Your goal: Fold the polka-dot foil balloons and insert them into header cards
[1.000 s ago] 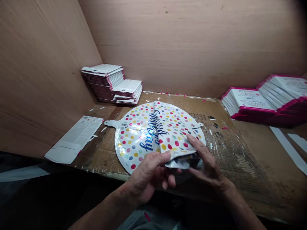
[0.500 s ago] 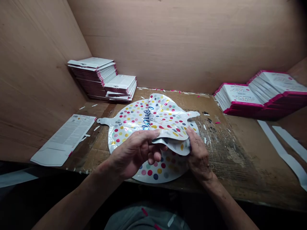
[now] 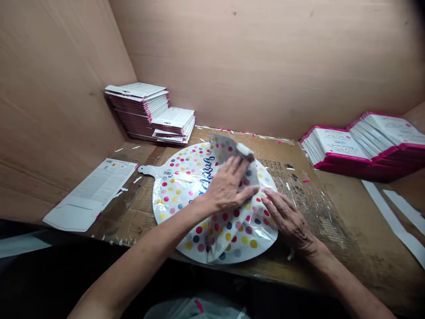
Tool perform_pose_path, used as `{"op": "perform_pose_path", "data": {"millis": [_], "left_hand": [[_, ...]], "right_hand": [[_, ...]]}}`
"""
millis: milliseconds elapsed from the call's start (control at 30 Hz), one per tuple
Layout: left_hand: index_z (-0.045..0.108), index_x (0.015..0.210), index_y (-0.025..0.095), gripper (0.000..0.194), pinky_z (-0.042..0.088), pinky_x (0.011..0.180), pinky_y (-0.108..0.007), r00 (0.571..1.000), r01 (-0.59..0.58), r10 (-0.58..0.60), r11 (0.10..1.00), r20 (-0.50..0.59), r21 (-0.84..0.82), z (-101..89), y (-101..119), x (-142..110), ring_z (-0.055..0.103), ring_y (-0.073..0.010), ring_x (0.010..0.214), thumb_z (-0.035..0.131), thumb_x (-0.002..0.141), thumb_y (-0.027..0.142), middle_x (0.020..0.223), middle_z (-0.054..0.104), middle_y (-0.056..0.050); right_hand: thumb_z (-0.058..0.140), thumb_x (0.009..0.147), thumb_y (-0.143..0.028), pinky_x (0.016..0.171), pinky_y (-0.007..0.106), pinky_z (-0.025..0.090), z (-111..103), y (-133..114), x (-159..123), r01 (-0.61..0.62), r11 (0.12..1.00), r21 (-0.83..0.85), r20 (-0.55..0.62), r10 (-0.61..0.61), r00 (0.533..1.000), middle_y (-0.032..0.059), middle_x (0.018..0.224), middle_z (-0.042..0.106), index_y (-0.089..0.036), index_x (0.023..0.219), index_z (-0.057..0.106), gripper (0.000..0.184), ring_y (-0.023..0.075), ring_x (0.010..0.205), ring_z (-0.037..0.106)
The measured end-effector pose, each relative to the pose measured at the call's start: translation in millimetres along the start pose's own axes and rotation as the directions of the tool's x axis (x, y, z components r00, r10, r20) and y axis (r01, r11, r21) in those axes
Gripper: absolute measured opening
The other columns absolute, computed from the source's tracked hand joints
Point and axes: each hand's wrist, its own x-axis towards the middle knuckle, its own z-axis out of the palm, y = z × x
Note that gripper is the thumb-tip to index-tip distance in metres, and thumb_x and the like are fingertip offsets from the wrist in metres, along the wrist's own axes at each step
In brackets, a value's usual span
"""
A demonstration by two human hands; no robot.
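Note:
A flat round foil balloon [image 3: 181, 188], white with coloured dots and blue script, lies on the cardboard-covered table [image 3: 318, 208]. A second dotted balloon [image 3: 229, 226] is folded into a long strip on top of it. My left hand [image 3: 229, 186] lies flat on the far part of that folded strip, fingers spread. My right hand [image 3: 285, 217] rests with fingers stretched out on the strip's right edge, near the round balloon's rim.
Stacks of white and pink card packs stand at the back left [image 3: 149, 113] and at the right [image 3: 368, 144]. A flat white printed card [image 3: 93, 192] lies at the left. White paper strips [image 3: 395, 217] lie at the far right. Plywood walls close in the booth.
Both hands held the folded balloon up in a pinch; now it is laid down lengthwise on the round balloon and both hands press it flat with open fingers.

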Motion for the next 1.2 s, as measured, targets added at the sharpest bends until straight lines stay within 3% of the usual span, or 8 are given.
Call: {"op": "perform_pose_path", "data": {"millis": [167, 333, 533, 633, 767, 967, 1067, 1200], "left_hand": [[0.045, 0.14, 0.007, 0.064, 0.029, 0.116, -0.051, 0.96, -0.137, 0.13, 0.991, 0.248, 0.008, 51.9, 3, 16, 0.037, -0.0338, 0.141, 0.044, 0.096, 0.053, 0.146, 0.047, -0.022], [0.058, 0.128, 0.014, 0.044, 0.036, 0.111, -0.042, 0.996, -0.049, 0.064, 0.981, 0.07, -0.19, 2.8, -35, -23, 0.053, -0.0256, 0.127, 0.041, 0.098, 0.042, 0.132, 0.062, -0.015], [0.06, 0.129, 0.021, 0.057, 0.047, 0.093, -0.034, 0.933, 0.345, -0.259, 0.835, 0.248, -0.428, -24.5, -76, -45, 0.064, -0.0232, 0.105, 0.028, 0.097, 0.056, 0.111, 0.073, -0.006], [0.062, 0.123, 0.018, 0.048, 0.048, 0.082, -0.03, 0.834, 0.551, -0.527, 0.769, 0.167, -0.326, -12.6, -78, -27, 0.067, -0.0213, 0.088, 0.049, 0.091, 0.051, 0.088, 0.074, -0.003], [0.067, 0.111, 0.018, 0.03, 0.048, 0.083, -0.031, 0.703, 0.709, -0.707, 0.688, 0.075, -0.158, 2.8, -80, 0, 0.068, -0.0232, 0.092, 0.056, 0.087, 0.03, 0.085, 0.074, -0.004], [0.047, 0.139, 0.014, 0.051, 0.05, 0.091, -0.036, 0.77, 0.628, -0.622, 0.778, -0.141, -0.004, 14.6, -74, 1, 0.064, -0.0263, 0.111, 0.055, 0.09, 0.027, 0.123, 0.067, -0.014], [0.045, 0.143, 0.018, 0.051, 0.043, 0.106, -0.045, 0.892, 0.449, -0.424, 0.873, -0.155, 0.19, 24.5, -71, -8, 0.044, -0.0319, 0.136, 0.048, 0.096, 0.037, 0.15, 0.046, -0.014], [0.048, 0.143, 0.019, 0.055, 0.025, 0.118, -0.054, 0.932, 0.359, -0.356, 0.876, -0.069, 0.322, 39.0, -77, -18, 0.029, -0.0366, 0.145, 0.036, 0.099, 0.049, 0.153, 0.043, -0.011]], "right_hand": [[0.051, 0.094, -0.009, 0.109, 0.049, 0.044, 6, -4, -13, -0.004, 0.998, 0.055, 0.023, 0.003, 1.0, 0.0236, 0.152, 0.04, -0.012, 0.155, 0.026, 0.066, 0.0303, 0.143, 0.036], [0.051, 0.096, -0.028, 0.105, 0.048, 0.047, 6, 28, 8, -0.08, 0.924, 0.374, 0.313, -0.044, 0.949, 0.0137, 0.14, 0.058, -0.024, 0.133, 0.06, 0.039, 0.0274, 0.132, 0.052], [0.054, 0.086, -0.055, 0.064, 0.031, 0.055, 23, 108, 100, -0.763, 0.45, 0.465, 0.827, 0.087, 0.555, 0.0071, 0.086, 0.074, -0.017, 0.095, 0.074, 0.044, 0.0225, 0.074, 0.068], [0.057, 0.081, -0.059, 0.059, 0.031, 0.049, 40, 122, 121, -0.89, 0.378, 0.254, 0.747, 0.508, 0.429, 0.0108, 0.08, 0.072, -0.011, 0.09, 0.073, 0.051, 0.0224, 0.069, 0.064], [0.056, 0.083, -0.06, 0.068, 0.03, 0.049, 53, 105, 87, -0.85, 0.351, 0.393, 0.445, 0.736, 0.51, 0.0113, 0.097, 0.072, -0.012, 0.106, 0.07, 0.055, 0.0228, 0.082, 0.065], [0.046, 0.088, -0.051, 0.07, 0.036, 0.049, 77, 89, 43, -0.918, 0.351, 0.187, 0.334, 0.856, 0.395, 0.0108, 0.086, 0.072, -0.014, 0.105, 0.069, 0.047, 0.0267, 0.08, 0.065], [0.048, 0.088, -0.046, 0.083, 0.043, 0.049, 75, 83, 51, -0.873, 0.485, 0.048, 0.201, 0.851, 0.484, 0.0176, 0.108, 0.068, -0.011, 0.123, 0.061, 0.051, 0.0324, 0.099, 0.063], [0.053, 0.088, -0.036, 0.103, 0.047, 0.041, 61, 66, 65, -0.406, 0.911, 0.068, 0.206, 0.385, 0.9, 0.017, 0.134, 0.056, -0.015, 0.133, 0.053, 0.05, 0.0309, 0.123, 0.052]]}}
